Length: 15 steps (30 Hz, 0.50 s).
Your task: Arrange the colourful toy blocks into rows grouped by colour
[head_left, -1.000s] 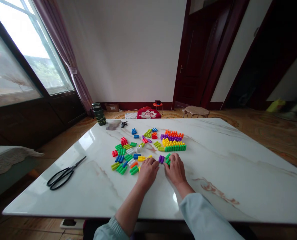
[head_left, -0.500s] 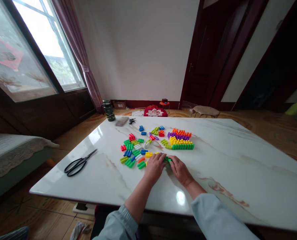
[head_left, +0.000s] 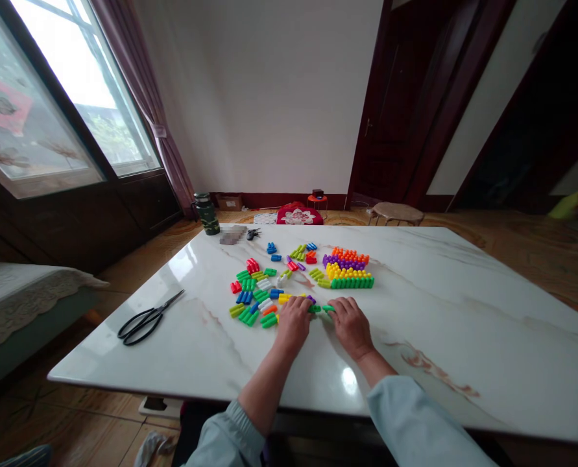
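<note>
My left hand (head_left: 294,321) is closed on a green building block (head_left: 314,309), its far end showing past my fingertips. Across a small gap, my right hand (head_left: 351,325) pinches another green building block (head_left: 328,308). These blocks look like short rows of rounded plastic pegs. Close to my left fingers lie a yellow block (head_left: 283,298) and other loose blocks in green, blue, white, red and orange. Beyond my right hand stand joined rows of blocks: a green row (head_left: 351,283) in front, then yellow, purple and orange (head_left: 351,255).
Black-handled scissors (head_left: 150,318) lie on the left of the white marbled table (head_left: 464,292). At its far left corner stand a camouflage flask (head_left: 206,214) and a small dark tool (head_left: 253,233). A round stool (head_left: 396,213) is beyond the table.
My hands have drawn slightly apart. The green blocks, close together between my fingers before, now show as two pieces with a gap. The whole view has shifted slightly.
</note>
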{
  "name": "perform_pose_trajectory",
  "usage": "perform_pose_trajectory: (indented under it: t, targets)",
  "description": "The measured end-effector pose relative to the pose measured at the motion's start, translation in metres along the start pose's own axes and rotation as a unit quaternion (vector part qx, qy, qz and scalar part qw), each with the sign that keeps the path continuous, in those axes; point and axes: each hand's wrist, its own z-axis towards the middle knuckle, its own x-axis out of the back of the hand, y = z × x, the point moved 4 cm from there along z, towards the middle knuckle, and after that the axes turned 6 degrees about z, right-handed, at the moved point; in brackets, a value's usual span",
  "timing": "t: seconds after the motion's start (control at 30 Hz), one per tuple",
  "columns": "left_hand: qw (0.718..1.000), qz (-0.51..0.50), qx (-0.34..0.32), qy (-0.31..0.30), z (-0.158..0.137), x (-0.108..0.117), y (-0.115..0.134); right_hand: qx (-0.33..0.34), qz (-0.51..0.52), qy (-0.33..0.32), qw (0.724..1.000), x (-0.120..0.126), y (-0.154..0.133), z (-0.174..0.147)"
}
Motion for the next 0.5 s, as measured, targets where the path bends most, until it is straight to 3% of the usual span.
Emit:
perform_pose_trajectory:
  t: [0.17, 0.3, 0.5]
  targets:
    - [1.000, 0.008, 0.022, 0.013, 0.000, -0.003, -0.004, -0.022, 0.066, 0.051, 0.996, -0.003, 0.005, -0.003]
    - [1.000, 0.002, 0.013, 0.025, -0.003, -0.001, -0.002, -0.031, 0.063, 0.028, 0.997, -0.009, 0.008, -0.004]
    - [0.995, -0.035, -0.058, 0.072, -0.009, 0.018, 0.010, -0.029, -0.011, -0.022, 0.999, -0.012, 0.011, 0.000]
